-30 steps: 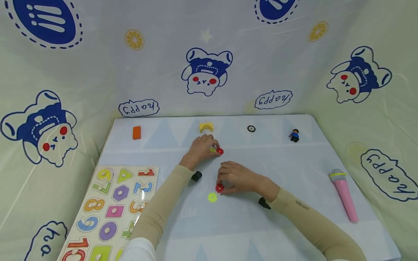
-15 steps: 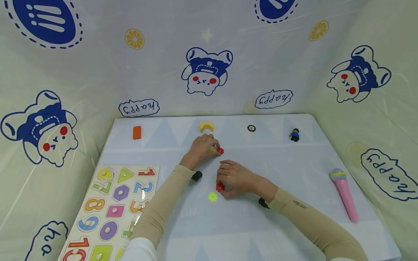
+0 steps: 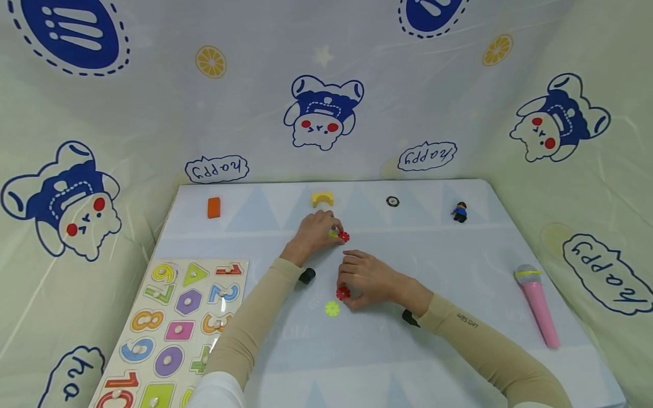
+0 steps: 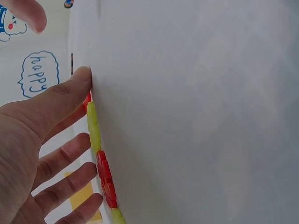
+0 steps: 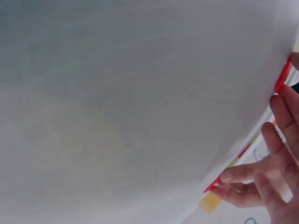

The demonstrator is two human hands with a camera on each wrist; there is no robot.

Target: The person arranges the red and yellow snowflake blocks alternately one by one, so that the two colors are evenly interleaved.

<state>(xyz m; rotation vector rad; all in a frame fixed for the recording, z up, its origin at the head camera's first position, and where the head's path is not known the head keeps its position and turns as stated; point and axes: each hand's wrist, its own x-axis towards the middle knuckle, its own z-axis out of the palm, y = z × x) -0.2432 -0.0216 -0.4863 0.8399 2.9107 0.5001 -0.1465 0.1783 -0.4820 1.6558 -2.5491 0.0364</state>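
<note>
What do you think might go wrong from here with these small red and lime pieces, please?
The right hand pinches the near red piece, which is small and thin, so it might slip. The near lime piece lies close by and could get nudged. The left hand, at the far red piece, partly covers the far lime piece, which may be shifted unnoticed.

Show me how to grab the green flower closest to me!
The green flower is probably best pinched by its notched rim, from the near left: it lies flat, and the right hand, pinching a red flower, crowds its far right side.
</note>
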